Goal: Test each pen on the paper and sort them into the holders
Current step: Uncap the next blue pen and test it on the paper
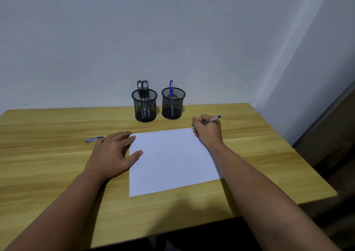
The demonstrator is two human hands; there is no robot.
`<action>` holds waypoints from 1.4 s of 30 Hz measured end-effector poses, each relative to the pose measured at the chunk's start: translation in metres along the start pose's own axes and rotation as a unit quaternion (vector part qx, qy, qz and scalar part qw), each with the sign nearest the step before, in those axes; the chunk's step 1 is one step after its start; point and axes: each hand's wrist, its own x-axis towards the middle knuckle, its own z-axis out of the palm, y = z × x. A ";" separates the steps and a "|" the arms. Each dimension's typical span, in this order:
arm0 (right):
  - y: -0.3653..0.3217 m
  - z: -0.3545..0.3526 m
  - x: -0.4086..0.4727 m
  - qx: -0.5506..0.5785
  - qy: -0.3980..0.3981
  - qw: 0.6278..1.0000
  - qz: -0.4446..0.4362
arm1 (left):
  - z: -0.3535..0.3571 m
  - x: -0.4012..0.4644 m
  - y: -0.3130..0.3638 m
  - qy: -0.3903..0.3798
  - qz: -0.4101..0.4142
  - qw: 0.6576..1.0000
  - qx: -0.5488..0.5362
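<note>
Pens are split four ways in the head view: one in the right hand (208,129), one lying loose on the worktop (57,154), several black ones (143,89) standing in the left holder (144,105), and a single blue one (171,93) standing in the right holder (173,104).

The right hand grips the held pen (211,119) in a writing pinch, tip down at the far right corner of the paper (171,162), capless blue end pointing up and away to the right. Faint scribbles run along the paper's far edge, so the test stroke looks in progress or just made; I cannot tell whether this pen is leaving ink.

The left hand (115,153) lies flat and spread, fingers straight, thumb and fingertips pressing the paper's left edge to steady it. It holds nothing.

The loose pen (94,139) lies just beyond the left hand's outer fingers, near them but whether touching I cannot tell. Its long axis runs nearly left to right, parallel to the worktop's front edge.

For the drop-off, the relation that matters is this: both holders stand beyond the paper, up and left of the right hand, the right holder the nearer of the two. By its blue end, the held pen probably belongs there. The left hand is nearer the loose pen.
</note>
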 end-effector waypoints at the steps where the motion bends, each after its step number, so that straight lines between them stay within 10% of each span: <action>1: 0.000 0.000 0.001 -0.002 0.001 1.000 0.002 | 0.000 0.000 0.000 0.000 0.001 1.000 0.000; 42: -0.003 -0.002 -0.003 -0.143 0.035 0.989 -0.014 | -0.002 0.000 0.001 -0.008 -0.003 1.000 0.002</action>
